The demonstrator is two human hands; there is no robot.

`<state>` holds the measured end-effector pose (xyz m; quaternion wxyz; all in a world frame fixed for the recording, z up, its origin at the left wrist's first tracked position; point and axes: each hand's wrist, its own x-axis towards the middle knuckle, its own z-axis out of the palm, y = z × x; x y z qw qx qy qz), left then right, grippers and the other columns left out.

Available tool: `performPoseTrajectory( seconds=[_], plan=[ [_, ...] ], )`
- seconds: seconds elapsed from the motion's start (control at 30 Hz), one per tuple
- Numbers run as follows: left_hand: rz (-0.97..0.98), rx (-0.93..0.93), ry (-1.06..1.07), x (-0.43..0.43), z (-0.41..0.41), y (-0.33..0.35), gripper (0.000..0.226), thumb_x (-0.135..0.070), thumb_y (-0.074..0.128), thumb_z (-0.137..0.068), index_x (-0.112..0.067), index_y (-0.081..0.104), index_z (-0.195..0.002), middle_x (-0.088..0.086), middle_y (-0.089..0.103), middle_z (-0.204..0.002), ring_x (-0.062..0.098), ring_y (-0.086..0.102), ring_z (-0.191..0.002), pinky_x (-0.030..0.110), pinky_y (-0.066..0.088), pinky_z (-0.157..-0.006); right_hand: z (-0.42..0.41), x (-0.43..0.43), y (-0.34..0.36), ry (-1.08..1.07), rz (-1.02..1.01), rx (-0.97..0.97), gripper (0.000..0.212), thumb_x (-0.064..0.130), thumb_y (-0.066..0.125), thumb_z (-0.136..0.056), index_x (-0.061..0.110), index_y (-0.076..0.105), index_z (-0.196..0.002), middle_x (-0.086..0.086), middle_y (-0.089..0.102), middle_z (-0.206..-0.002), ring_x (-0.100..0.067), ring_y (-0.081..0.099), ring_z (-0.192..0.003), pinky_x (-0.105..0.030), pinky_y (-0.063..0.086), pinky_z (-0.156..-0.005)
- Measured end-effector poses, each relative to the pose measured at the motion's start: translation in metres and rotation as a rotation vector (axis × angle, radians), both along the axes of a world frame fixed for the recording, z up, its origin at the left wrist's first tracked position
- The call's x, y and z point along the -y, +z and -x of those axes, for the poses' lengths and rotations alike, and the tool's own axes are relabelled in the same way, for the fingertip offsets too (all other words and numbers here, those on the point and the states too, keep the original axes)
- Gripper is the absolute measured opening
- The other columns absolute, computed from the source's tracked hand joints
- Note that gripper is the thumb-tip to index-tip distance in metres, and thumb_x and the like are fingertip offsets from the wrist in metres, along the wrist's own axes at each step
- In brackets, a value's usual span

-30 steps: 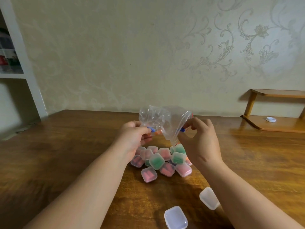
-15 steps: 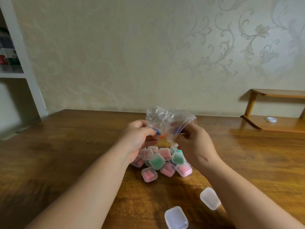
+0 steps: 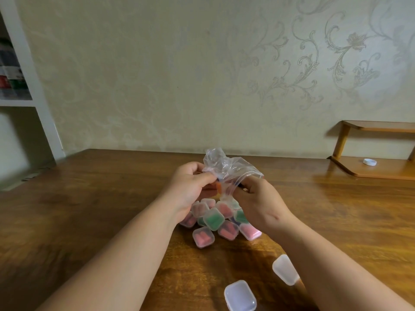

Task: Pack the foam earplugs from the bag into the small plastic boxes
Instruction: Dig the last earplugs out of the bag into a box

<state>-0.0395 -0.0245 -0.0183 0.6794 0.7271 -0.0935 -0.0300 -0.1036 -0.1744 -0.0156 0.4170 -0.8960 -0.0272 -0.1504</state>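
Note:
A crumpled clear plastic bag (image 3: 226, 166) is held above the table between both hands. My left hand (image 3: 190, 187) pinches its left side, with an orange earplug (image 3: 218, 186) showing at the fingertips. My right hand (image 3: 261, 200) grips the bag's right side. Below the hands lies a pile of small closed boxes (image 3: 214, 221) holding pink and green earplugs. Two empty translucent boxes rest nearer me, one (image 3: 239, 295) at the bottom centre and one (image 3: 285, 269) beside my right forearm.
The wooden table (image 3: 89, 209) runs back to a patterned wall. A low wooden shelf (image 3: 379, 168) at the right carries a white cap (image 3: 369, 162). A white bookcase (image 3: 24, 86) stands at the left.
Both hands have come closer together and slightly lower, crumpling the bag. An orange earplug now shows at my left fingertips.

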Motion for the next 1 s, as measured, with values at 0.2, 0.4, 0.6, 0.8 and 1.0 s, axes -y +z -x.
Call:
performPoseTrajectory(
  seconds=[0.2, 0.4, 0.6, 0.8, 1.0],
  plan=[
    [0.016, 0.021, -0.065, 0.003, 0.0, -0.003, 0.019, -0.017, 0.072, -0.073, -0.026, 0.072, -0.09, 0.008, 0.076, -0.099, 0.031, 0.071, -0.101, 0.058, 0.054, -0.094, -0.003, 0.001, -0.002, -0.076, -0.066, 0.083, 0.018, 0.022, 0.053, -0.096, 0.015, 0.069, -0.099, 0.002, 0.069, -0.083, -0.009, 0.052, -0.06, -0.027, 0.044, -0.056],
    [-0.086, 0.093, -0.124, 0.002, -0.002, -0.004, 0.043, -0.005, 0.078, -0.078, -0.027, 0.067, -0.114, -0.003, 0.075, -0.108, 0.021, 0.072, -0.103, 0.047, 0.058, -0.092, 0.0, 0.001, 0.002, -0.104, -0.125, 0.125, 0.017, 0.014, 0.051, -0.095, 0.025, 0.064, -0.096, 0.012, 0.064, -0.082, -0.006, 0.06, -0.072, -0.018, 0.042, -0.057],
    [-0.037, 0.136, -0.036, 0.003, -0.003, -0.004, 0.023, -0.003, 0.073, -0.084, -0.018, 0.068, -0.101, 0.003, 0.077, -0.093, 0.022, 0.074, -0.093, 0.046, 0.061, -0.086, 0.002, 0.0, 0.006, -0.055, -0.078, -0.007, 0.028, 0.009, 0.044, -0.095, 0.024, 0.067, -0.091, 0.003, 0.067, -0.08, -0.007, 0.053, -0.058, -0.017, 0.041, -0.049],
    [0.027, 0.122, -0.063, 0.003, -0.001, -0.003, 0.023, 0.004, 0.07, -0.087, -0.018, 0.07, -0.095, 0.007, 0.077, -0.088, 0.025, 0.075, -0.086, 0.036, 0.06, -0.076, 0.005, -0.001, 0.008, -0.042, -0.132, -0.031, 0.034, 0.007, 0.041, -0.097, 0.022, 0.069, -0.106, -0.01, 0.071, -0.105, -0.033, 0.063, -0.1, -0.051, 0.052, -0.09],
    [-0.062, 0.164, -0.065, 0.004, 0.0, -0.004, 0.021, -0.004, 0.074, -0.085, -0.023, 0.072, -0.094, -0.001, 0.077, -0.085, 0.018, 0.074, -0.086, 0.035, 0.06, -0.076, 0.002, 0.002, 0.004, -0.026, -0.088, -0.029, 0.019, 0.023, 0.053, -0.098, 0.027, 0.071, -0.101, 0.008, 0.07, -0.091, -0.01, 0.064, -0.082, -0.027, 0.054, -0.073]
  ],
)
